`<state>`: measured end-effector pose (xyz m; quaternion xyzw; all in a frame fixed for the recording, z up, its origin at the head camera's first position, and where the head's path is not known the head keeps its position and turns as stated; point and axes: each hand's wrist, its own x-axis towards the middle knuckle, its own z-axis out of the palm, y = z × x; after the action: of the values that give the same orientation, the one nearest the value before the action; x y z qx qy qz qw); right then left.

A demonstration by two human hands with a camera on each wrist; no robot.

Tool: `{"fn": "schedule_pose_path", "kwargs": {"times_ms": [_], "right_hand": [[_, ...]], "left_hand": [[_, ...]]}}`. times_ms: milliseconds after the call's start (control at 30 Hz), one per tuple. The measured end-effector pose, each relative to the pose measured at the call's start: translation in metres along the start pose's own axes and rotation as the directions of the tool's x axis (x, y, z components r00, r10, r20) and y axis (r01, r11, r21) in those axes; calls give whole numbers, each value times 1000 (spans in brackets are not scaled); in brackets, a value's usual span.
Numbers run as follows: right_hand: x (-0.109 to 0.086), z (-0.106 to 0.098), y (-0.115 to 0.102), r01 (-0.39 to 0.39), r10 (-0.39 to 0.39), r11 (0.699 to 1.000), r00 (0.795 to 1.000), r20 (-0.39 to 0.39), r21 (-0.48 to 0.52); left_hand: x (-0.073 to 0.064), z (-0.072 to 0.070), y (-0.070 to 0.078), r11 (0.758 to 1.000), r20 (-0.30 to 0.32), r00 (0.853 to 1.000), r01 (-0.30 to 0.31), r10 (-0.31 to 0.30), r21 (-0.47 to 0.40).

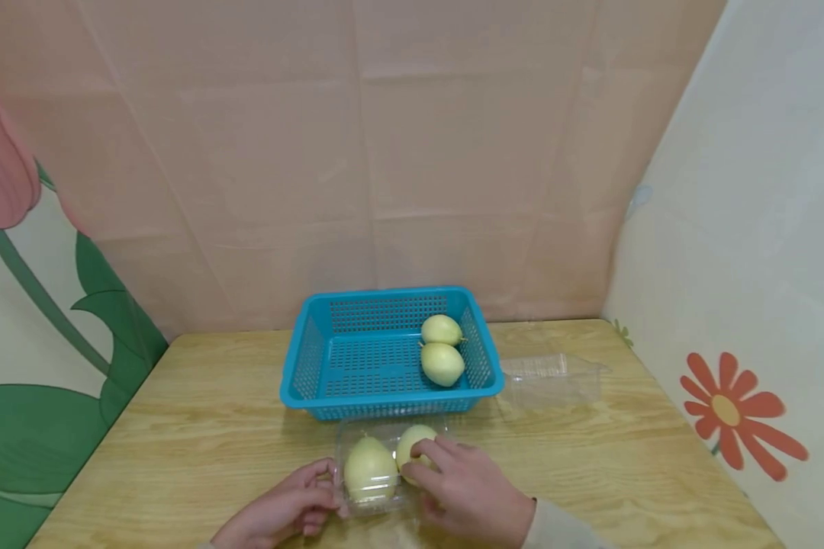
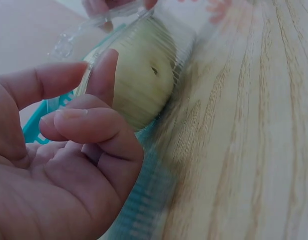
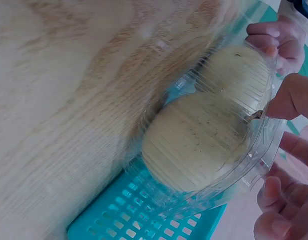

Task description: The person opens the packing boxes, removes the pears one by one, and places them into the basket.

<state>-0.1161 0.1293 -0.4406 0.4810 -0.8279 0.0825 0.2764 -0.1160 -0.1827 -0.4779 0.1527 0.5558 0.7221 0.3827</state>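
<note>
A clear plastic container (image 1: 378,507) stands on the table before the basket, with a pale green pear (image 1: 369,467) on its left and another pear (image 1: 417,450) on its right. My left hand (image 1: 295,503) pinches the container's left rim between thumb and finger. Over the right pear is my right hand (image 1: 470,488), its fingers loosely bent. In the right wrist view, one digit of that hand reaches the rim beside a pear's stem (image 3: 255,115), while other fingers hang apart from the fruit.
A blue perforated basket (image 1: 357,400) sits behind the container, two pears (image 1: 442,364) at its right end. To the basket's right lies another clear plastic piece (image 1: 552,379). The wooden table (image 1: 199,427) ends at a draped wall, with a flower-printed sheet on each side.
</note>
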Motion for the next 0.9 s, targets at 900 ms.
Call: {"fn": "schedule_pose_path", "kwargs": {"times_ms": [900], "right_hand": [[11, -29, 21, -152, 159, 987, 979, -127, 59]], "left_hand": [[0, 2, 0, 998, -8, 1000, -12, 13, 63]]}}
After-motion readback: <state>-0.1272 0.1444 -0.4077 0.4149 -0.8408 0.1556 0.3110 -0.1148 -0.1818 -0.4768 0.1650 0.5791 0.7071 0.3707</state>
